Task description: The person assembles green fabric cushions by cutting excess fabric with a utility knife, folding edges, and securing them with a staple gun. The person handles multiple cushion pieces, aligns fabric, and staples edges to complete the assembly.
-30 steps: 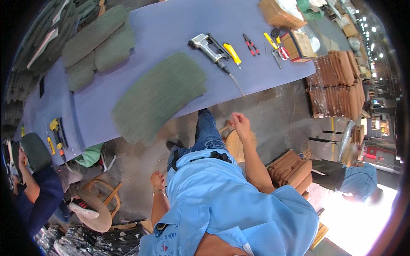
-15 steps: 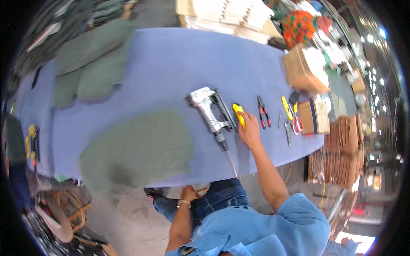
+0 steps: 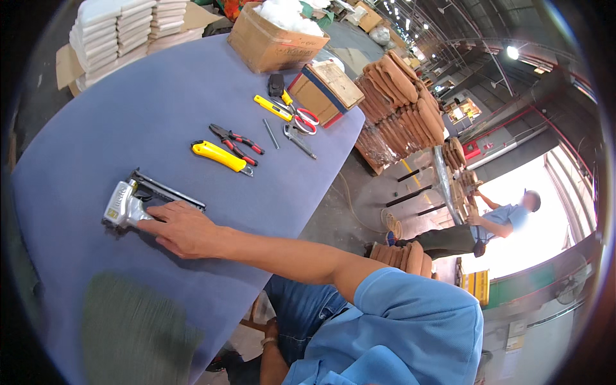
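At left of frame, the right hand (image 3: 181, 229) closes on a staple gun (image 3: 131, 204) not yet lifted; left hand (image 3: 272, 332) mostly hidden, grip unclear.

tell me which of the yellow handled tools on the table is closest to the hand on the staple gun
The larger yellow utility knife, lying alone just beyond the staple gun under the right hand. The slimmer yellow cutter lies farther off, beside the red-handled scissors.

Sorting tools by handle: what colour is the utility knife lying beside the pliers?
Bright yellow with a black tip; the utility knife shows best in the head view.
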Demonstrator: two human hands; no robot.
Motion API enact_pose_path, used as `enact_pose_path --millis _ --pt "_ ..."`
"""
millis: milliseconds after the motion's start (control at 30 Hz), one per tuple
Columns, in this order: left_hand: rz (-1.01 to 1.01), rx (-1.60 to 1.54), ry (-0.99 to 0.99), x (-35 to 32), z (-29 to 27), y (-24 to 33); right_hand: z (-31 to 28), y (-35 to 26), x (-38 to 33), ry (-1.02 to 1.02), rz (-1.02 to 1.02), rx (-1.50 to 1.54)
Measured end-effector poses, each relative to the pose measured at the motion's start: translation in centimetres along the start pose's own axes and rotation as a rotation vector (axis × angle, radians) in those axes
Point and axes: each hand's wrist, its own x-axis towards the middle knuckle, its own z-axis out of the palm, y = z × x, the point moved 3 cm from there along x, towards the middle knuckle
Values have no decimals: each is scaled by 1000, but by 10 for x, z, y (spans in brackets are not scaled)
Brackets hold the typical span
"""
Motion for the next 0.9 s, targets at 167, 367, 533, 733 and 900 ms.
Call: enact_pose_path --millis 167,367,533,733,900 --pt "-43 68 68 -86 -68 -48 -13 -2 -3 -188 142 -259" --pt "-379 228 122 -137 -137 -69 -29 28 -44 117 167 -331" --pt "-192 145 191 -99 -173 -103 -15 24 -54 406 80 -445" --pt "-99 158 724 -145 -153 -63 -13 30 -59 462 58 -386" --pt "188 -173 768 -227 -136 83 -13 30 -56 431 55 -397"
